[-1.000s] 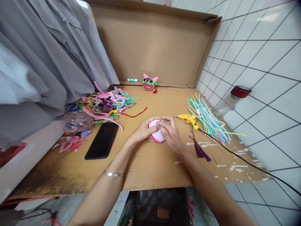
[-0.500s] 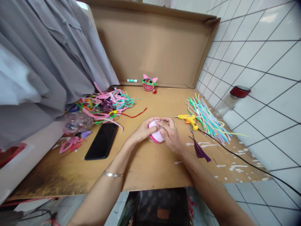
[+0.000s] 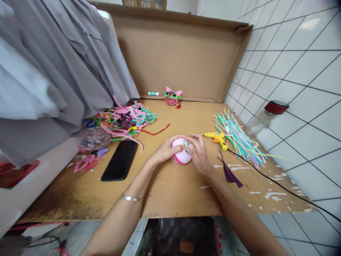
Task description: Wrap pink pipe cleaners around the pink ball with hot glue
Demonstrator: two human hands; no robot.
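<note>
A round, pale pink craft piece (image 3: pixel 182 156) with ridged rows and a dark pink edge is held just above the table's middle. My left hand (image 3: pixel 166 149) grips it from the left, thumb across its front. On the right, my right hand (image 3: pixel 199 153) presses a small pale grey-green piece (image 3: pixel 186 145) against its upper right side with thumb and fingers. The fingers partly cover that small piece, so its exact shape is unclear. Closest to my right hand lies a yellow hot glue gun (image 3: pixel 217 137), its nozzle pointing left toward the fingers.
Fuzzy pipe cleaners (image 3: pixel 239 138) lie in a bundle at right; a tangled colourful pile (image 3: pixel 130 117) is at left. Also on the table are a black phone (image 3: pixel 119 160), a purple tassel (image 3: pixel 231 174), a pink-eared figure (image 3: pixel 172 96) and a glass jar (image 3: pixel 262 119). A black cord (image 3: pixel 266 176) crosses the right side.
My right fingers have shifted to the right on the pink piece, and the small grey-green piece now shows more. The whole view has moved slightly.
</note>
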